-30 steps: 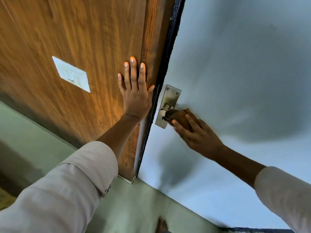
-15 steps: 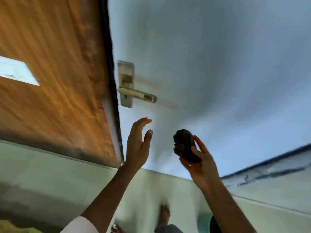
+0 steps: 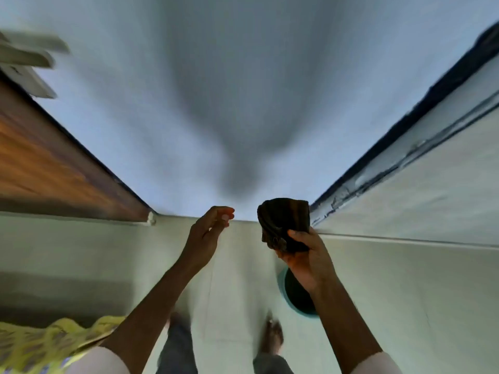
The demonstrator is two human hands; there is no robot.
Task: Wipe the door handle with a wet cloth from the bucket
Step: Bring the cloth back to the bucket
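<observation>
My right hand (image 3: 307, 255) holds a dark brown folded cloth (image 3: 283, 222) up in front of the pale door (image 3: 189, 103), well below the handle. The metal door handle (image 3: 27, 58) is blurred at the far upper left. My left hand (image 3: 208, 233) hangs empty beside the cloth, fingers loosely curled, touching nothing. A teal bucket (image 3: 294, 295) stands on the floor under my right wrist, mostly hidden by the arm.
A wooden door leaf (image 3: 54, 163) lies at the left. A dark-edged frame and wall (image 3: 405, 157) run down the right. Pale floor tiles (image 3: 108, 252) lie below, with my feet (image 3: 272, 336) and a yellow patterned mat (image 3: 35, 344) at the lower left.
My right hand took the cloth off the handle and brought it down. My left hand came off the wooden door. The view swung down and right toward the floor and bucket.
</observation>
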